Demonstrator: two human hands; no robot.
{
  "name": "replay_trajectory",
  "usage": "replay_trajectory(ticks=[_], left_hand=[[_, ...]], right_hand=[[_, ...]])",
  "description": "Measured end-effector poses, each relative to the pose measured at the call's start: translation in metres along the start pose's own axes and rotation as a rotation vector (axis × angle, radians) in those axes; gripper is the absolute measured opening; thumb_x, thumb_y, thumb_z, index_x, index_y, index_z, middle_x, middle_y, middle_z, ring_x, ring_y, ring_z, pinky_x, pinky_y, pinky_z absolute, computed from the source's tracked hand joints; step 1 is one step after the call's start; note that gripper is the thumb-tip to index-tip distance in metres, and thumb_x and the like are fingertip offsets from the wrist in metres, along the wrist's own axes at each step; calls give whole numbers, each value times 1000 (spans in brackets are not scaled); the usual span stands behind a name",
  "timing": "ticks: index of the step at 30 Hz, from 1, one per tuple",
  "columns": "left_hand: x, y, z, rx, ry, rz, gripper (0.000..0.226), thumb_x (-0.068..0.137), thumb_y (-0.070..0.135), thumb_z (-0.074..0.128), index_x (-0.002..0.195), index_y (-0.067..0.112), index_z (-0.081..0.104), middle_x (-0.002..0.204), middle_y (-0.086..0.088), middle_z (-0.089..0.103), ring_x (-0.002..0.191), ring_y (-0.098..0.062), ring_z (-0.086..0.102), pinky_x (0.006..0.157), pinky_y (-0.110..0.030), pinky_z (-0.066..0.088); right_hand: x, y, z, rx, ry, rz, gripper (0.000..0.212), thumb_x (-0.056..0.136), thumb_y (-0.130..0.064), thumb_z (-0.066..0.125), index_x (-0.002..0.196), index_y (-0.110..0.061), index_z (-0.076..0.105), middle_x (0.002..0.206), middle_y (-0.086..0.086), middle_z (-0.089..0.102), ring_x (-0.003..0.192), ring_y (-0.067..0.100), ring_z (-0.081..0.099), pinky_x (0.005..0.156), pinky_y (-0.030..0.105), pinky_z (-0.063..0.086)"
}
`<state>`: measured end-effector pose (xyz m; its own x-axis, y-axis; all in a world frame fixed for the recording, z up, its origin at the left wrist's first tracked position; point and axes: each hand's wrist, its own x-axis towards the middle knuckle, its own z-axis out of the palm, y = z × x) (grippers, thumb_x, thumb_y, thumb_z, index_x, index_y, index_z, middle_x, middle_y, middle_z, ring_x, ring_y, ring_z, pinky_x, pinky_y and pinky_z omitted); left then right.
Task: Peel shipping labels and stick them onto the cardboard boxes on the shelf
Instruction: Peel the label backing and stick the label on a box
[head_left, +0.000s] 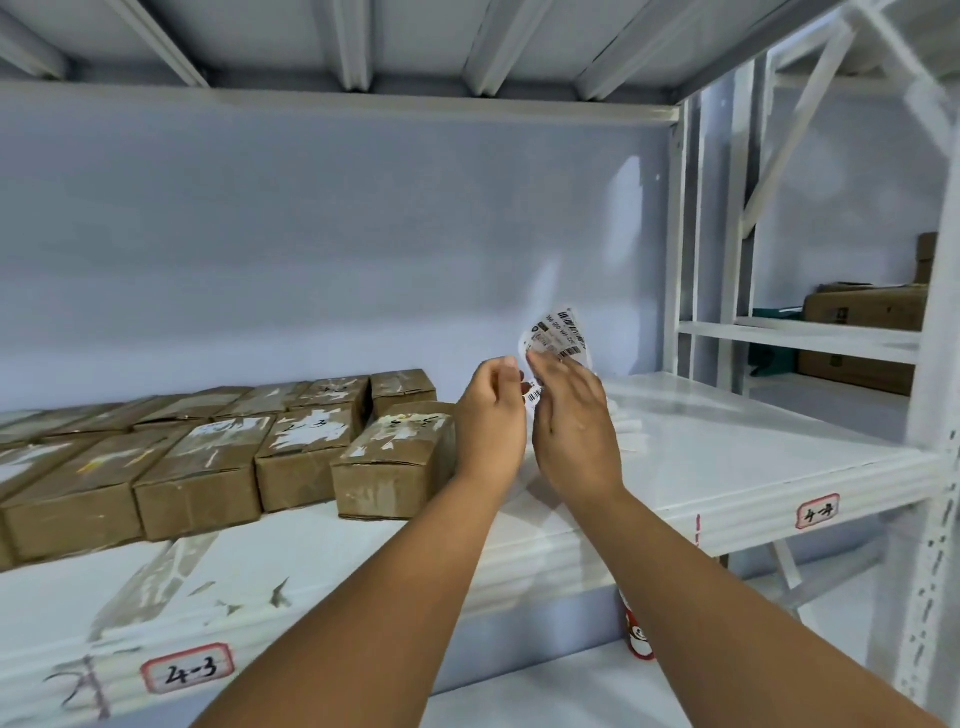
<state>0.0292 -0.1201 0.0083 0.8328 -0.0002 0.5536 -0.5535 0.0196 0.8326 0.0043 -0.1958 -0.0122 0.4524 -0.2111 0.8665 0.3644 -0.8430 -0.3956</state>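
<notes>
Both hands are on one shipping label (563, 335), held up over the shelf (727, 441) around frame centre. The left hand (491, 410) has its fingers curled and pinches the label's lower edge, where a small barcode strip shows. The right hand (574, 426) holds the sheet from the other side, with the label rising out of its fingers toward 1 o'clock. It looks mid-peel; I can't tell how much backing is off.

Key relation: the nearest box (395, 457) sits at 8–9 o'clock from the hands, just beside the left wrist, so the left hand is nearer. Its long axis runs front to back, roughly 7 to 1 o'clock, top face up and scarred with torn label residue. The label's long axis is near upright now, so it probably needs laying flat along the box top.

More boxes in a row (197, 467) continue toward 9 o'clock, touching side by side.

Readable text:
- Second box (306, 441) has "2-3" handwritten on its top.
- Red-bordered shelf tag (188, 666) reads "2-3".
- Second tag (817, 512) at 4 o'clock looks like "4-4", unsure.
- The label shows barcodes and digits too small to read.

White strips (631, 431) lie on the shelf behind the right hand. They could be backing or spare labels.
</notes>
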Motion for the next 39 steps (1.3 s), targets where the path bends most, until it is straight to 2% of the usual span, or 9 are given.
replay_trajectory(ticks=[2,7,12,16,20,25,31,35,39], left_hand=[[-4,6,-7,-126,-34,-113,58,71,65,53,107,20,59,101,0,68,94,-18,66,93,-45,50],[-1,32,-36,-290,109,-193,30,86,9,58,112,18,46,102,-11,61,72,-17,60,81,-36,51],[0,55,-73,-133,115,-168,34,82,-4,49,103,22,45,87,-7,65,88,-32,65,82,-42,51],[-1,61,-104,-2,109,-130,34,84,-3,49,106,23,45,83,-3,65,87,-29,65,80,-42,53],[0,59,-129,-20,46,-136,30,84,-5,52,95,23,48,90,-10,65,81,-26,63,65,-31,47],[-3,48,-147,70,-43,-93,28,92,4,48,109,26,43,94,3,69,73,-15,63,62,-33,52],[-17,10,-173,745,48,385,26,98,15,42,122,18,50,114,7,63,98,-15,62,76,-25,44],[-17,-1,-171,935,17,569,25,90,25,40,107,17,57,83,6,71,75,-20,65,83,-33,46],[-18,-5,-166,1029,-145,568,37,89,47,34,101,20,57,88,5,69,84,-20,60,88,-30,35]], right_hand=[[1,-4,1,-63,39,-109,50,87,-15,27,125,-4,59,128,13,60,125,30,47,108,27,27],[-10,-19,0,-116,14,-281,47,79,-9,33,113,-6,66,123,12,63,120,31,45,105,31,30],[-15,-54,-13,56,-133,-161,46,81,-36,51,123,-23,61,142,0,44,137,20,28,112,27,21],[-11,-82,-26,429,-264,184,22,87,-39,64,108,-33,64,147,-11,15,126,-11,23,105,21,23],[1,-94,-14,593,-214,434,19,93,-18,56,105,-30,65,130,-3,49,74,-1,57,66,14,42],[0,-100,14,749,-188,545,36,89,7,51,115,-14,63,117,4,65,101,17,63,93,31,50],[7,-83,27,966,-114,774,22,91,1,54,98,-14,68,102,3,64,77,15,58,61,18,46],[3,-77,41,952,-157,785,18,89,-2,59,100,-12,70,88,-2,65,74,12,59,66,20,48],[4,-71,43,895,-140,735,18,87,-3,63,101,-11,70,91,0,66,78,14,61,81,28,50]])
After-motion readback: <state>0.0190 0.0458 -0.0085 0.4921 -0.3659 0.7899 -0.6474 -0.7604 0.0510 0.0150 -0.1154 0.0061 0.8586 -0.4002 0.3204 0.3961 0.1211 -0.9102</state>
